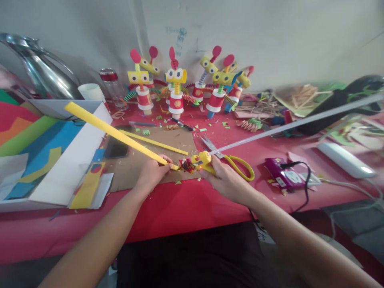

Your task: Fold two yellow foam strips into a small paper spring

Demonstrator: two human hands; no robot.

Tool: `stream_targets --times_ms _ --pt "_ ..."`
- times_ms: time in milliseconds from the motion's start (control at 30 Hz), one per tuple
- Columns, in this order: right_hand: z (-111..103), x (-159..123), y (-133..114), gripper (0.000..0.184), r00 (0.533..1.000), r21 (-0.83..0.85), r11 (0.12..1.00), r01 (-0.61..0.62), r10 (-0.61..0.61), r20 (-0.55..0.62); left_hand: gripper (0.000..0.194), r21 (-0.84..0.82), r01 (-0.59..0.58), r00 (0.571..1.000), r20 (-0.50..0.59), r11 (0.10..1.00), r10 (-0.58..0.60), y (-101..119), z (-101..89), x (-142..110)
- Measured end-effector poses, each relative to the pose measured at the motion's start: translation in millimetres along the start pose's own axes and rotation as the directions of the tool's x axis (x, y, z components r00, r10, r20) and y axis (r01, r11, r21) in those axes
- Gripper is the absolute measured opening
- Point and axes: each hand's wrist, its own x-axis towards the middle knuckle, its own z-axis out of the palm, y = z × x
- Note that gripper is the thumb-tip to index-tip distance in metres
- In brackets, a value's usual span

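My left hand (153,173) pinches the near end of a long yellow paper strip (114,131), which slants up to the left. In my right hand (225,178) is a yellow hot glue gun (205,158), with a long translucent glue stick (270,131) running out of its back to the upper right. The gun's front end points left, close to the strip's held end. A small dark red, lumpy part (187,165) shows between the hands; I cannot make out what it is. Beneath them lies a cardboard sheet (126,176) bearing another yellow strip (156,143).
Yellow-handled scissors (243,170) lie beside my right hand. Several paper-cup robot figures (176,102) stand along the wall. At left is a white box (69,160) of coloured paper; at right, a purple device (283,174) with a black cable. A phone (116,147) rests on the cardboard.
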Motion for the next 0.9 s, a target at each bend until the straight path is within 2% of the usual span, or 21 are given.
stream_targets --times_ms 200,467,600,700,800,867,900 --pt "-5.1 4.4 -0.6 0.021 1.0 -0.084 0.996 0.024 -0.024 -0.001 0.009 -0.049 0.002 1.0 0.002 0.999 -0.002 0.0 1.0 0.1" --pt "-7.7 6.7 3.1 0.024 0.998 -0.064 0.996 0.066 -0.066 0.001 0.009 -0.054 0.021 1.0 -0.004 0.998 -0.021 6.4 0.3 -2.9" --pt "-11.8 4.6 2.3 0.019 0.997 0.012 0.997 0.075 -0.075 0.008 0.008 -0.057 0.023 1.0 -0.013 0.998 -0.024 10.0 0.0 -5.0" --pt "-20.5 9.3 3.8 0.02 0.999 0.205 0.979 -0.007 -0.001 0.038 0.008 -0.049 0.033 0.999 -0.009 0.998 -0.034 10.7 1.0 -6.5" --pt "-31.1 28.5 24.0 0.027 0.987 0.466 0.873 -0.142 0.16 0.001 0.008 -0.082 0.019 0.999 -0.038 0.996 -0.022 9.6 1.7 -6.5" --pt "-37.2 48.7 50.8 0.028 0.944 0.516 0.827 -0.223 0.316 -0.098 0.009 -0.112 -0.044 0.995 -0.097 0.993 0.033 9.1 0.1 -5.1" --pt "-39.8 59.5 66.5 0.028 0.901 0.476 0.83 -0.292 0.405 -0.153 0.01 -0.123 -0.081 0.988 -0.139 0.989 0.063 9.2 -1.4 -4.1"
